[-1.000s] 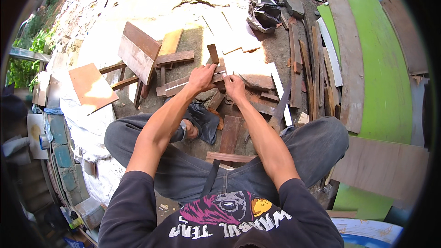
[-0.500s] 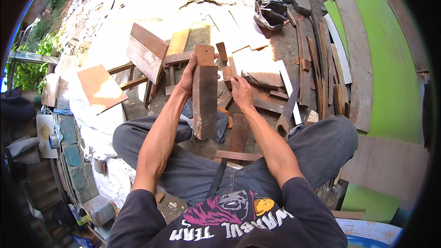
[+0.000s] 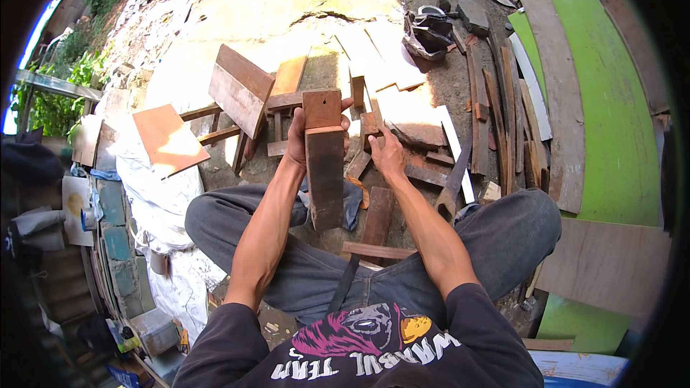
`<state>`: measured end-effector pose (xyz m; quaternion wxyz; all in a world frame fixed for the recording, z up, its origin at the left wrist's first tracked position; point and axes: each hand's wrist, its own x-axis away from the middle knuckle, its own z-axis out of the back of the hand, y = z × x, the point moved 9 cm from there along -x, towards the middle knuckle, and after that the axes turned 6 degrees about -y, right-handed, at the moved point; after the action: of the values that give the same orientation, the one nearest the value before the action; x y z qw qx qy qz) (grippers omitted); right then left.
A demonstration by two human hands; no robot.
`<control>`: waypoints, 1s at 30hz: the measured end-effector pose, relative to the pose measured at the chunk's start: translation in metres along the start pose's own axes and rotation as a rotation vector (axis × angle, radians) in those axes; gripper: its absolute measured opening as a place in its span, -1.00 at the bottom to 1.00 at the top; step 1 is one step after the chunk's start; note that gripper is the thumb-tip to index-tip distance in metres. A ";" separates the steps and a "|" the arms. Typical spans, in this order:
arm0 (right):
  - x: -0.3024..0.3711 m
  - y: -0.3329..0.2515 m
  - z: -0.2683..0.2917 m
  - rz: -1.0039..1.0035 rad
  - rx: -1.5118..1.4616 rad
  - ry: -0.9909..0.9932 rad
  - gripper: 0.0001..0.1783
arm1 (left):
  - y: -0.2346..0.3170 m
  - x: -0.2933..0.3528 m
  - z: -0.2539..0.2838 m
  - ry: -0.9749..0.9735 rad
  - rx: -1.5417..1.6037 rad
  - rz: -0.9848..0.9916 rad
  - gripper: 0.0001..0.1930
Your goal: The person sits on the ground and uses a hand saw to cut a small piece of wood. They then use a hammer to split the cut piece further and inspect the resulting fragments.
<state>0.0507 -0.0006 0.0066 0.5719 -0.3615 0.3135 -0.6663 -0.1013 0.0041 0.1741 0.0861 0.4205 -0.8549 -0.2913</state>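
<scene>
In the middle, my left hand [image 3: 297,138] is wrapped round the upper part of a thick dark wooden block [image 3: 325,179]. The block's far end is stepped and lighter brown, with a small dark hole in it. Fingertips show on its right side. Just to the right, my right hand [image 3: 388,154] is closed on a small wooden piece [image 3: 370,124] with a thin strip standing up from it; I cannot make out its exact kind. A small gap separates this piece from the block. Below the block lies a blue-grey cloth [image 3: 352,205].
A handsaw [image 3: 453,185] lies by my right knee. Ahead stands a wooden frame with a slanted board [image 3: 241,88]; a square board [image 3: 169,140] lies left of it. Long planks [image 3: 480,129] and a green panel [image 3: 611,100] fill the right. White sacking [image 3: 154,201] covers the left.
The block has come slightly nearer to me and tilted, so more of its stepped end shows. The right hand still holds the small piece beside it. The whole view has shifted slightly.
</scene>
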 end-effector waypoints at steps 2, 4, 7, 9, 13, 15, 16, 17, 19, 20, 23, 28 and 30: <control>0.001 -0.001 0.000 0.016 -0.005 0.004 -0.42 | -0.002 -0.001 0.003 -0.008 0.011 -0.004 0.07; 0.001 -0.003 0.003 0.011 0.009 0.012 -0.43 | -0.002 -0.002 0.007 0.011 -0.004 -0.003 0.06; 0.001 -0.010 0.008 -0.036 0.038 -0.004 -0.41 | 0.008 0.003 0.020 0.114 -0.092 -0.008 0.04; 0.001 -0.019 0.009 -0.071 0.054 -0.028 -0.37 | 0.020 0.011 0.040 0.225 -0.182 -0.033 -0.02; -0.010 -0.009 0.014 -0.097 0.094 -0.017 -0.30 | 0.027 0.017 0.063 0.304 -0.243 -0.112 -0.13; -0.013 0.001 0.016 -0.097 0.095 -0.008 -0.32 | 0.022 0.017 0.070 0.314 -0.194 -0.108 -0.11; -0.013 -0.004 0.016 -0.098 0.086 -0.019 -0.34 | 0.021 0.022 0.075 0.327 -0.172 -0.111 -0.10; -0.012 -0.009 0.015 -0.099 0.077 -0.029 -0.36 | 0.020 0.025 0.078 0.319 -0.135 -0.114 -0.10; -0.009 -0.012 0.014 -0.121 0.073 -0.050 -0.36 | 0.016 0.028 0.083 0.291 -0.060 -0.117 -0.08; -0.009 -0.012 0.015 -0.113 0.075 -0.048 -0.36 | 0.014 0.027 0.083 0.272 -0.045 -0.125 -0.07; -0.009 -0.015 0.014 -0.097 0.088 -0.054 -0.36 | 0.011 0.026 0.083 0.228 -0.014 -0.135 -0.06; -0.009 -0.014 0.009 -0.070 0.128 -0.048 -0.34 | 0.007 0.023 0.084 0.215 0.030 -0.132 -0.06; -0.008 -0.017 0.007 -0.061 0.137 -0.037 -0.37 | 0.007 0.024 0.087 0.225 0.032 -0.136 -0.08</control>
<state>0.0482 0.0093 0.0235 0.5805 -0.3429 0.2454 -0.6966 -0.1557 0.0262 0.1047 0.1546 0.5088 -0.8139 -0.2338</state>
